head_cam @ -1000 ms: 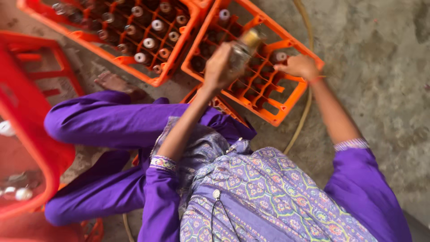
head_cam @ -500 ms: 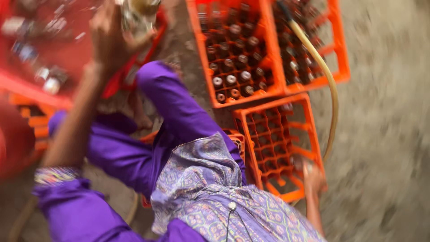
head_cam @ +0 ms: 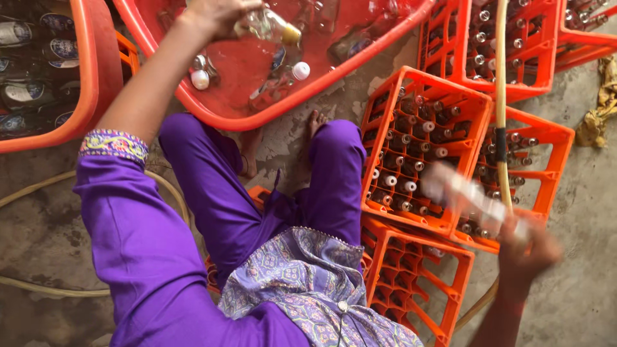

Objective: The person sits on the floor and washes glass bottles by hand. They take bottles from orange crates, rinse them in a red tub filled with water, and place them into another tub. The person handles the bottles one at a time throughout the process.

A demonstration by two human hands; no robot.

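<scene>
Bottle-washing yard: orange crates [head_cam: 424, 148], red tub [head_cam: 257, 109], concrete.

Left arm stretches toward eleven o'clock, its grip [head_cam: 215, 13] closed tight; right grip [head_cam: 524, 250], at four o'clock, is clenched and motion-blurred.

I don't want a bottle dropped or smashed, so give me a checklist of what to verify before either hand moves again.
1. Left hand grip on the clear bottle: ok, fingers wrap it above the red tub.
2. Right hand grip on the blurred bottle: cannot tell, motion blur.
3. Free slots in the lower orange crate: ok, its cells show empty.
4. Hose clear of crates: not ok, it lies across them.
5. Bottle cap state: cannot tell.
</scene>
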